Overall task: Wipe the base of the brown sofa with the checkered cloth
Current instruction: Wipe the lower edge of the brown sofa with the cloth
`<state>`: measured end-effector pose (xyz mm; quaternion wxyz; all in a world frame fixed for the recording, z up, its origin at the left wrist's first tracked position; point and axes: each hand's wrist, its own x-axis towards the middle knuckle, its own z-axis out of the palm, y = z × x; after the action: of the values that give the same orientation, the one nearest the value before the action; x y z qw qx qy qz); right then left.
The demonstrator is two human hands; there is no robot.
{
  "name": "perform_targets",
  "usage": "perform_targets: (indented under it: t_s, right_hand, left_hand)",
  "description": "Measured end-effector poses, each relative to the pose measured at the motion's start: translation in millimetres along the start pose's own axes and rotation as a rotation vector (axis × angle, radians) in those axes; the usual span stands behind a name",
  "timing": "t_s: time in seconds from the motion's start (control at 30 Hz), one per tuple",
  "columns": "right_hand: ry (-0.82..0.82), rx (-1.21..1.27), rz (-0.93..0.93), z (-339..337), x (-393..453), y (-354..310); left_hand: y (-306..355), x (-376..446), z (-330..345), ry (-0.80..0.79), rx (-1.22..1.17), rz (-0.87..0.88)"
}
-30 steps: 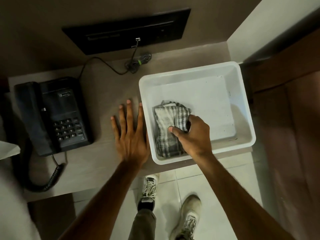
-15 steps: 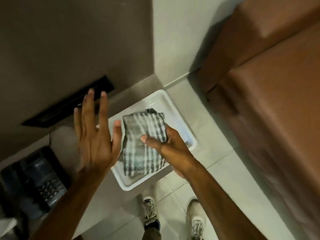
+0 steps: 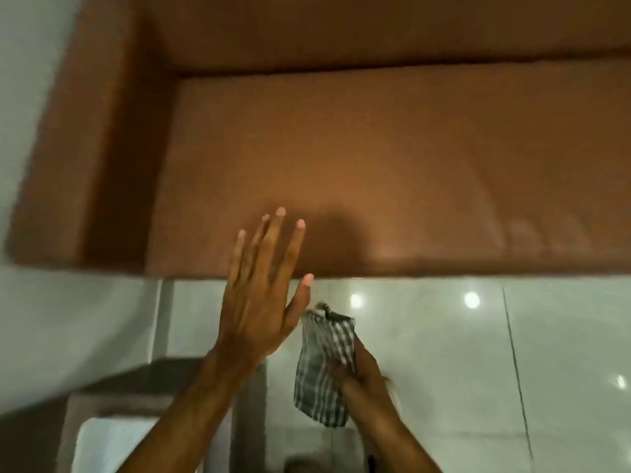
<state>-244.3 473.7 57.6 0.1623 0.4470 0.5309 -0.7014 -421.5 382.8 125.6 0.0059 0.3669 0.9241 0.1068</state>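
Note:
The brown sofa (image 3: 375, 158) fills the upper part of the view, its seat cushion facing me and its left armrest against the wall. My right hand (image 3: 362, 373) grips the folded checkered cloth (image 3: 324, 367) over the tiled floor, a short way in front of the sofa's front edge. The cloth hangs down from my fingers and touches nothing. My left hand (image 3: 263, 291) is raised beside the cloth, flat with fingers spread, its fingertips over the seat's front edge, holding nothing. The sofa's base is hidden below the seat edge.
Glossy pale floor tiles (image 3: 478, 353) with light reflections lie in front of the sofa. The white tray (image 3: 102, 442) sits on the side table (image 3: 112, 397) at the bottom left. A pale wall (image 3: 24, 80) stands left of the armrest.
My view has swung from the side table to the sofa. My right hand lifted the checkered cloth out of the white tray and carried it toward the sofa; my left hand rose off the table.

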Motion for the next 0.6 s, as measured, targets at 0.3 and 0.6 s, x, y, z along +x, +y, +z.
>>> perform_targets:
  t_s: [0.3,0.6]
  right_hand:
    - [0.428,0.658,0.317,-83.2,41.4,36.3]
    - [0.443,1.479,0.306,-67.1,189.3,-0.1]
  left_hand:
    - [205.5,164.9,92.1,-0.252,0.141,0.767]
    - [284.2,204.6,219.9,-0.344,0.189,1.241]
